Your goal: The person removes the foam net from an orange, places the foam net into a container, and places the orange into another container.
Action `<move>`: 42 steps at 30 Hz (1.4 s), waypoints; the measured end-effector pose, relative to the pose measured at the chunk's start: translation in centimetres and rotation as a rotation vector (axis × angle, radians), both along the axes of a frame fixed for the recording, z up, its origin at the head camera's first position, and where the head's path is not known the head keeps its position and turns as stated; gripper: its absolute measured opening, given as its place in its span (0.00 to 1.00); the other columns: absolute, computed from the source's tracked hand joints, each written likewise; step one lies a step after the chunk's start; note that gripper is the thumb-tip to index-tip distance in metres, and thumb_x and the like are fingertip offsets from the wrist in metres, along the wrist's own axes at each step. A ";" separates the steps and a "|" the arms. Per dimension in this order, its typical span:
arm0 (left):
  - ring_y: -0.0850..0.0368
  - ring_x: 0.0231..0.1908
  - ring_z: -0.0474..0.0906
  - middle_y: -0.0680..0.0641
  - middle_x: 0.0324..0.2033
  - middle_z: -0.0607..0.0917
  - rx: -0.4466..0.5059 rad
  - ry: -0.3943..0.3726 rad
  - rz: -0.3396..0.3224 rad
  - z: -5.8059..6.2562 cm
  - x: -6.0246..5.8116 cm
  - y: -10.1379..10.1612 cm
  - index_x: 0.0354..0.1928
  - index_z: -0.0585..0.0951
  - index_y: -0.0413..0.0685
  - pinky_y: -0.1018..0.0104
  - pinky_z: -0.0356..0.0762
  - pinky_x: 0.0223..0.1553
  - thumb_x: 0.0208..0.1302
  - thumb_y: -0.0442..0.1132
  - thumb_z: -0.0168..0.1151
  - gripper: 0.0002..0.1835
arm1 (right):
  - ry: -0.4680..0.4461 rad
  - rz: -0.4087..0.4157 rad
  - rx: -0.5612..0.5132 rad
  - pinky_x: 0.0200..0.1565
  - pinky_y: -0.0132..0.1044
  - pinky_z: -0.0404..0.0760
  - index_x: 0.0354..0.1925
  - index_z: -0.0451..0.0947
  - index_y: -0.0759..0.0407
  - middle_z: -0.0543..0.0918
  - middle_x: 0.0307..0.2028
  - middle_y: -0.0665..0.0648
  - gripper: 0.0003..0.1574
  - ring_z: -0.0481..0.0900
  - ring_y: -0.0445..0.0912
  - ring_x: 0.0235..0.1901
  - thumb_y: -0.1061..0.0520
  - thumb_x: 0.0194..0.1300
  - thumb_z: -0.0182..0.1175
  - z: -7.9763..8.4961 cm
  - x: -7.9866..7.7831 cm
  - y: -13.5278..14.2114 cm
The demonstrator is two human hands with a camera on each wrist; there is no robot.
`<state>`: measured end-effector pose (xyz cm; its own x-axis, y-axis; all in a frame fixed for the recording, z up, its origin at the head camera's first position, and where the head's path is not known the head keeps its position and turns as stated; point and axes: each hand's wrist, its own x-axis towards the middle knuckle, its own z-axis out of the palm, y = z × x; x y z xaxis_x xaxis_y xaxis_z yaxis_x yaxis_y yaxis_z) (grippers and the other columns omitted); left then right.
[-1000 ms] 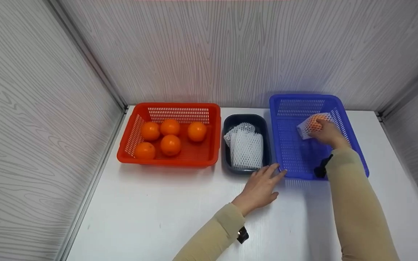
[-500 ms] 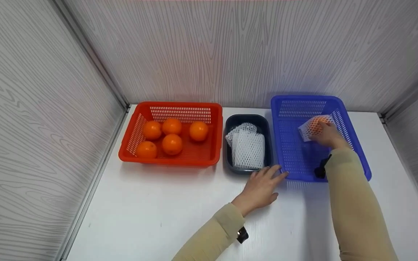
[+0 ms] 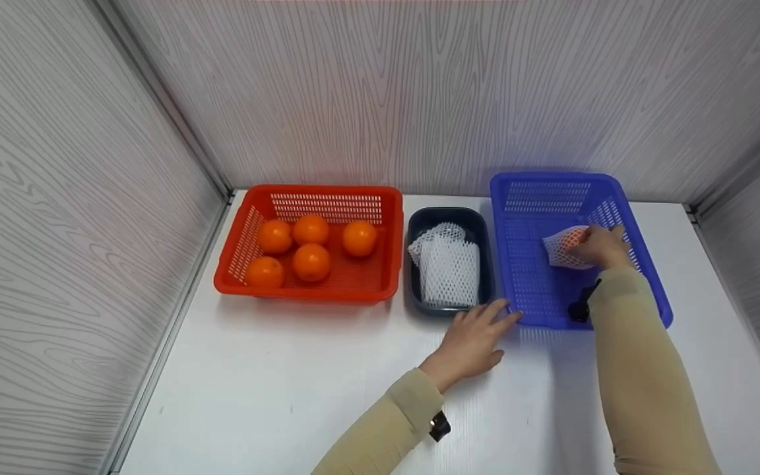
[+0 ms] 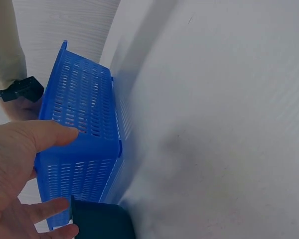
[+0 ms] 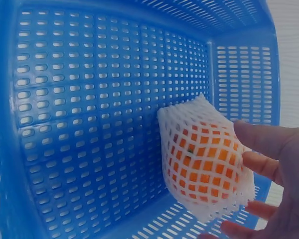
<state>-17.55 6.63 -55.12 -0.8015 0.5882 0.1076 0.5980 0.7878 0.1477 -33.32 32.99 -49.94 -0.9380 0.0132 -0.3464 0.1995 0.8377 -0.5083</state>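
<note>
An orange in a white foam net sleeve [image 5: 204,159] lies inside the blue basket [image 3: 532,320], against its right side. My right hand [image 3: 601,248] is over it, partly hiding it in the head view. The right wrist view shows the right hand's fingers spread beside the net, the thumb [image 5: 269,137] at its edge; whether they touch it is hard to tell. My left hand [image 3: 469,343] has its fingers spread at the near rims of the blue basket and the dark tub [image 3: 413,290]. Nothing is in the left hand.
A red basket [image 3: 320,293] at the left holds several bare oranges [image 3: 312,262]. White foam net sleeves [image 3: 449,270] lie in the dark tub between the two baskets. Grey wood-grain panels [image 3: 386,99] rise behind and on both sides of the white table [image 3: 287,382].
The netted orange has come down and slightly nearer to me within the blue basket. My right hand's fingers have loosened from it and spread. The left hand has stayed in place.
</note>
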 end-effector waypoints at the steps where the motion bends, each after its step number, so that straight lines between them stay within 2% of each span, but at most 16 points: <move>1: 0.50 0.58 0.63 0.53 0.65 0.55 0.001 -0.006 0.001 0.0 0.0 0.0 0.67 0.57 0.67 0.56 0.68 0.48 0.54 0.52 0.63 0.39 | 0.009 0.009 -0.006 0.50 0.65 0.59 0.51 0.62 0.75 0.54 0.53 0.80 0.33 0.55 0.71 0.52 0.52 0.58 0.58 0.0 0.0 0.0; 3: 0.50 0.58 0.63 0.53 0.65 0.55 0.004 -0.015 0.003 0.0 0.0 0.0 0.67 0.57 0.68 0.56 0.68 0.48 0.54 0.52 0.63 0.39 | 0.034 0.016 -0.013 0.51 0.61 0.61 0.51 0.61 0.76 0.61 0.50 0.78 0.33 0.60 0.68 0.50 0.54 0.57 0.58 -0.1 0.1 0.0; 5: 0.50 0.57 0.64 0.53 0.66 0.55 0.008 -0.020 0.006 -0.1 -0.1 0.1 0.67 0.57 0.68 0.56 0.67 0.49 0.54 0.52 0.63 0.39 | 0.041 -0.010 -0.043 0.51 0.60 0.62 0.54 0.57 0.76 0.62 0.50 0.78 0.36 0.61 0.67 0.51 0.56 0.56 0.60 -0.1 0.1 -0.1; 8: 0.50 0.57 0.64 0.53 0.66 0.56 0.008 -0.017 0.009 -0.2 -0.1 0.1 0.67 0.57 0.68 0.56 0.68 0.48 0.54 0.52 0.63 0.39 | 0.013 -0.058 -0.075 0.54 0.63 0.58 0.61 0.50 0.71 0.51 0.56 0.81 0.45 0.53 0.71 0.56 0.56 0.54 0.62 0.0 0.1 -0.2; 11: 0.50 0.56 0.65 0.53 0.66 0.56 0.011 -0.012 0.012 -0.3 -0.2 0.1 0.67 0.57 0.68 0.56 0.68 0.47 0.54 0.52 0.63 0.39 | -0.046 -0.037 -0.064 0.54 0.66 0.54 0.65 0.49 0.70 0.45 0.59 0.83 0.49 0.44 0.74 0.59 0.55 0.54 0.62 0.3 0.1 -0.3; 14: 0.50 0.56 0.65 0.53 0.65 0.56 0.010 -0.003 0.005 -0.3 -0.2 0.1 0.67 0.57 0.68 0.56 0.68 0.47 0.53 0.52 0.63 0.39 | -0.092 -0.039 -0.056 0.53 0.65 0.57 0.62 0.53 0.71 0.41 0.57 0.85 0.46 0.46 0.76 0.57 0.54 0.53 0.63 0.3 0.4 -0.3; 17: 0.50 0.56 0.65 0.53 0.65 0.56 0.013 0.001 -0.004 -0.3 -0.2 0.1 0.67 0.57 0.67 0.56 0.68 0.48 0.53 0.52 0.64 0.40 | -0.120 -0.089 -0.090 0.52 0.63 0.61 0.58 0.55 0.71 0.34 0.57 0.84 0.43 0.52 0.75 0.54 0.55 0.52 0.64 0.2 0.7 -0.4; 20: 0.50 0.56 0.65 0.53 0.65 0.56 0.018 -0.005 -0.006 -0.3 -0.2 0.0 0.67 0.57 0.67 0.56 0.68 0.48 0.53 0.52 0.64 0.40 | -0.138 -0.088 -0.114 0.51 0.61 0.64 0.56 0.55 0.70 0.44 0.57 0.81 0.42 0.56 0.71 0.52 0.55 0.51 0.66 0.0 0.7 -0.5; 24: 0.49 0.56 0.65 0.53 0.66 0.55 0.018 -0.017 -0.004 -0.2 -0.1 0.0 0.67 0.57 0.67 0.55 0.68 0.48 0.53 0.52 0.64 0.40 | -0.151 -0.024 -0.129 0.51 0.59 0.65 0.57 0.51 0.70 0.58 0.53 0.75 0.44 0.60 0.65 0.52 0.57 0.51 0.64 -0.3 0.6 -0.6; 28: 0.49 0.56 0.65 0.53 0.65 0.56 0.010 -0.013 -0.004 -0.2 -0.2 0.0 0.67 0.57 0.67 0.55 0.68 0.48 0.53 0.53 0.64 0.40 | -0.171 0.025 -0.147 0.54 0.59 0.61 0.64 0.46 0.67 0.55 0.57 0.77 0.48 0.57 0.67 0.55 0.59 0.52 0.62 -0.5 0.5 -0.5; 32: 0.49 0.56 0.65 0.53 0.65 0.56 0.002 -0.005 -0.001 -0.2 -0.2 0.0 0.67 0.57 0.67 0.55 0.68 0.48 0.53 0.53 0.63 0.40 | -0.227 0.035 -0.154 0.54 0.59 0.62 0.68 0.43 0.65 0.54 0.60 0.77 0.52 0.57 0.66 0.56 0.55 0.55 0.62 -0.6 0.4 -0.5; 39: 0.49 0.56 0.65 0.52 0.65 0.56 0.007 -0.013 0.001 -0.2 -0.1 0.0 0.67 0.57 0.68 0.55 0.68 0.48 0.53 0.54 0.64 0.40 | -0.297 -0.047 -0.223 0.49 0.54 0.69 0.66 0.47 0.60 0.56 0.58 0.73 0.51 0.60 0.63 0.53 0.51 0.53 0.65 -0.5 0.5 -1.0; 42: 0.49 0.57 0.64 0.53 0.65 0.57 0.008 -0.013 -0.002 -0.1 -0.1 0.0 0.67 0.57 0.68 0.55 0.68 0.49 0.52 0.56 0.63 0.40 | -0.291 -0.031 -0.213 0.43 0.49 0.74 0.62 0.49 0.63 0.59 0.55 0.72 0.48 0.62 0.62 0.50 0.53 0.52 0.66 -0.5 0.5 -1.1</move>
<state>-17.68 6.62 -55.23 -0.8019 0.5887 0.1022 0.5973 0.7855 0.1621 -32.82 31.85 -50.48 -0.8002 -0.0608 -0.5967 0.3853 0.7103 -0.5891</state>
